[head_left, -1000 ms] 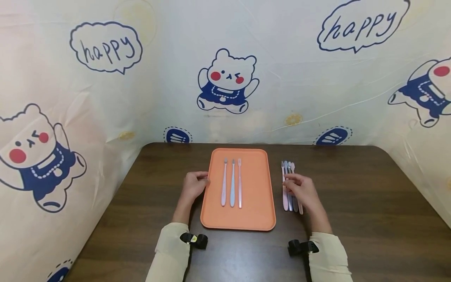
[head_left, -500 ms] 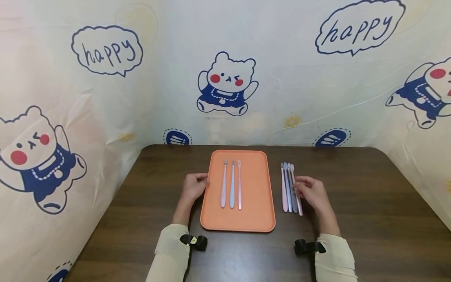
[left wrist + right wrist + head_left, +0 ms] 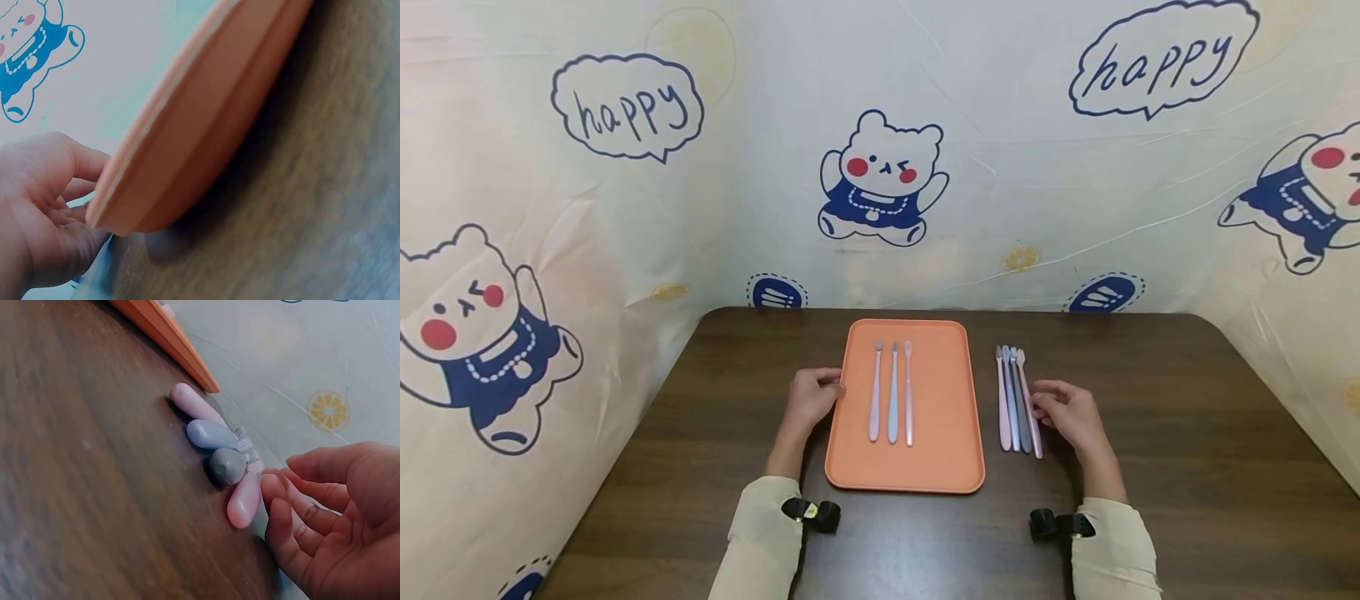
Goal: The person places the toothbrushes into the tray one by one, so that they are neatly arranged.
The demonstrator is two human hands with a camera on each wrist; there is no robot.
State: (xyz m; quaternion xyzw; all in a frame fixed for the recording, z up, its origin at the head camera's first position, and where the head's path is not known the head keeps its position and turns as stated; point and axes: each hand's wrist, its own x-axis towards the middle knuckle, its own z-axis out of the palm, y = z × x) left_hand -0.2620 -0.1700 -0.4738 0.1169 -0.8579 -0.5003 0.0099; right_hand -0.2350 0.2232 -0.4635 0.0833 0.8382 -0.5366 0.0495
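Three toothbrushes, a lilac one (image 3: 874, 412), a light blue one (image 3: 892, 412) and a pink one (image 3: 909, 412), lie side by side on the orange tray (image 3: 940, 450). My left hand (image 3: 812, 396) holds the tray's left rim; its fingertips are partly hidden there in the left wrist view. Right of the tray, a close row holds a pink toothbrush (image 3: 195, 403), a blue one (image 3: 211, 435), a grey one (image 3: 228, 466) and another pink one (image 3: 244, 503). My right hand (image 3: 1071, 417) has loosely bent fingers beside the outermost pink toothbrush; contact with it cannot be made out.
A dark wooden table (image 3: 1187, 433) carries everything. A pale curtain (image 3: 1000, 167) printed with cartoon bears and "happy" bubbles stands behind the table and along its sides. Each sleeve bears a black wrist camera (image 3: 1048, 525).
My right hand has moved from above the toothbrush row to its right side. The row looks slightly shifted, its outermost pink toothbrush tilted more. My left hand stays at the tray.
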